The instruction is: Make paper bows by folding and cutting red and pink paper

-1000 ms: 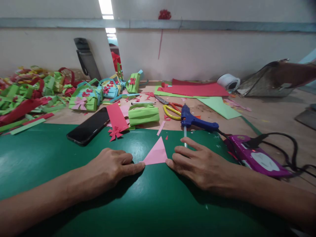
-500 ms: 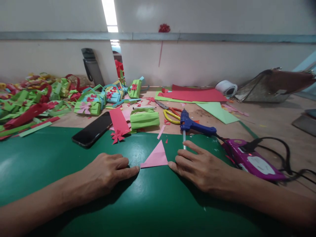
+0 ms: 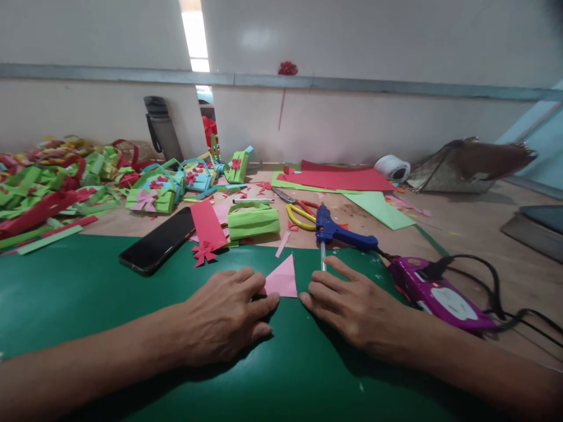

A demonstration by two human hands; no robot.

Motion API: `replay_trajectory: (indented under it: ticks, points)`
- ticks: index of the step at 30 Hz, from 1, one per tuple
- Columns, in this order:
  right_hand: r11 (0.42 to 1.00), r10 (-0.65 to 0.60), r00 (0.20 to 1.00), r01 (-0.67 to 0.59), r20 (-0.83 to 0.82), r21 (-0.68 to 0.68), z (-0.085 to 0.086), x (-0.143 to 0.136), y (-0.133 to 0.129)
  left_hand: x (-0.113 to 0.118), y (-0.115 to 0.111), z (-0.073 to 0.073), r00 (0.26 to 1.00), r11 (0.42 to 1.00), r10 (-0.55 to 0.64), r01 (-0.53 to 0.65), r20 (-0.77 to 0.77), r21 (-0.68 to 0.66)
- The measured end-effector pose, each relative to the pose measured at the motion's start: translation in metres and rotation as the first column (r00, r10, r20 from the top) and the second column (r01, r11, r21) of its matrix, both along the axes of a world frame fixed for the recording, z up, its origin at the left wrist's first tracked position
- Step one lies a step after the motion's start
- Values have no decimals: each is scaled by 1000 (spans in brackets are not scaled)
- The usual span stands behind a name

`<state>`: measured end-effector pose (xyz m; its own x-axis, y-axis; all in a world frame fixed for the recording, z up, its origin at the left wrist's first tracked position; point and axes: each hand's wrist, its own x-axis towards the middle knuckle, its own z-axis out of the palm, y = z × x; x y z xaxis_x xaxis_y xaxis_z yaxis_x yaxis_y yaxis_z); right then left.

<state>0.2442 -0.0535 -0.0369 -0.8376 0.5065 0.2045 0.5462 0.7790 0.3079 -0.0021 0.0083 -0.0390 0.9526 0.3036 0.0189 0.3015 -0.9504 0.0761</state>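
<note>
A small folded triangle of pink paper (image 3: 284, 278) lies on the green mat between my hands. My left hand (image 3: 229, 313) covers its left corner, its fingers resting on the paper and its index fingertip along the lower edge. The left thumb is apart, on the mat below. Just right of the triangle, my right hand (image 3: 352, 302) rests with its fingers apart and holds nothing; one fingertip is close to the paper's lower right corner. Beyond that hand lies a blue glue gun (image 3: 325, 225), its clear glue stick (image 3: 323, 255) pointing back toward my fingers.
A black phone (image 3: 158, 240), a red paper strip (image 3: 208, 224) and a green paper bag (image 3: 254, 221) lie behind my left hand. Scissors (image 3: 301, 217) touch the glue gun area. A purple power strip (image 3: 440, 293) with cables is at right. Paper bags pile up (image 3: 44, 187) at left.
My left hand has moved right, from beside the pink triangle's left tip onto its left part. My right hand has hardly moved. The view has shifted slightly.
</note>
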Motion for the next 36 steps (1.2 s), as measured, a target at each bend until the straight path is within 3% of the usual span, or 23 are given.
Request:
replay_trajectory:
  ticks: [5,11,19,23,24,26,29,32,36]
  points:
    - [993,-90,994,94,-61,65,0,-9,-3,-5,1,-4,999,999,19,-17,48,-31]
    - [994,-112,994,112,3,-12,-2,-30,6,-6,-2,-2,998,998,42,-40,40,-45]
    - [986,-147,989,148,21,-75,-5,-12,-2,-35,1,-12,981,995,96,-89,166,-51]
    - [980,-135,991,132,-9,-149,-7,-10,0,-29,1,-10,952,997,73,-81,296,15]
    - [979,-132,991,127,-19,-161,-7,-10,1,-23,1,-7,952,999,14,-28,306,40]
    - [976,-129,991,121,-33,-179,-5,-10,3,-12,0,-1,972,996,-89,85,215,28]
    - [968,-151,988,144,-19,-205,-1,-10,2,-1,-2,6,992,988,-119,122,36,-98]
    - [975,-169,986,167,-4,-147,0,-12,-2,-3,-5,10,997,983,-70,66,-13,-173]
    - [987,-152,988,153,-13,42,-2,-25,-4,-9,-9,11,999,985,9,-2,38,-175]
